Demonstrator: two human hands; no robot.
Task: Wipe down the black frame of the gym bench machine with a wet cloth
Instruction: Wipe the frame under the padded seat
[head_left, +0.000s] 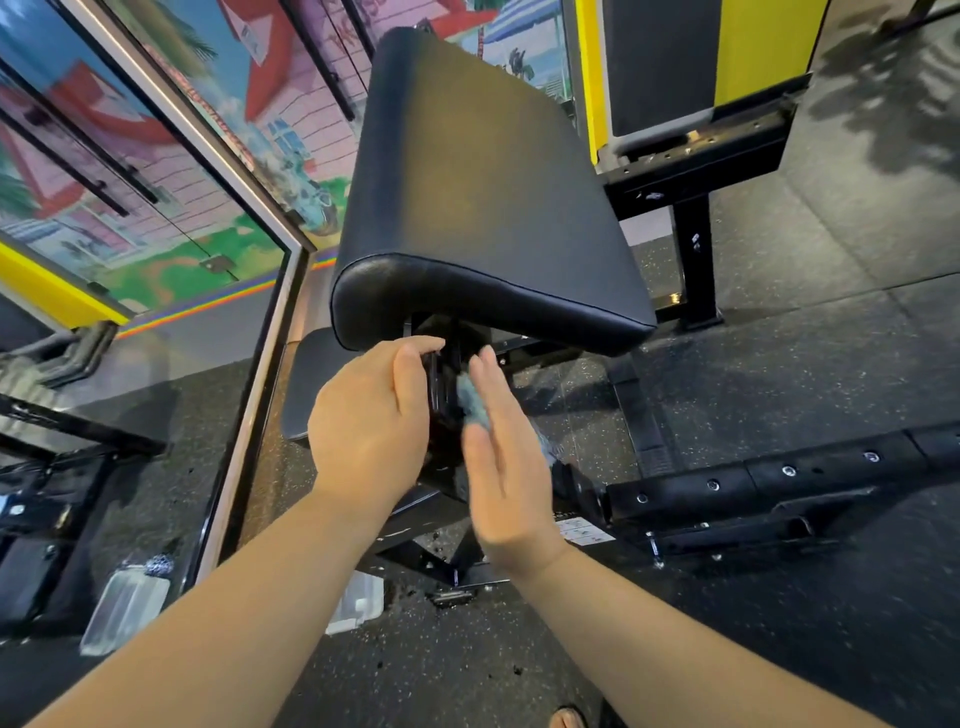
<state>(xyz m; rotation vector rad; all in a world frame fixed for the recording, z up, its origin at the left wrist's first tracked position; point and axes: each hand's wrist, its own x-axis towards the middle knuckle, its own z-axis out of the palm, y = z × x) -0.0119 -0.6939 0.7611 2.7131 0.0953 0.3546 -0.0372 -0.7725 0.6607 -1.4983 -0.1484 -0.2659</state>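
Right hand (506, 467) flat-fingered, pressing grey cloth (471, 401) to black frame post (441, 395) under padded seat (483, 208), left hand (371, 415) curled gripping post.

A tall mirror (156, 218) leans along the left, its pale frame running down to the floor (779, 374) (dark rubber, flecked with light specks). In the glass shows a mural (171, 130) of pink walls, red roofs and green grass, with a yellow band low down. At the mirror's foot lies a clear plastic box (358, 603), and its reflection sits just beside it in the glass. To the upper right stands a yellow and black pad (675, 62) on another black stand (696, 244). A sandalled toe (569, 719) peeks in at the bottom edge. Small dark crumbs are scattered on the floor near the box.
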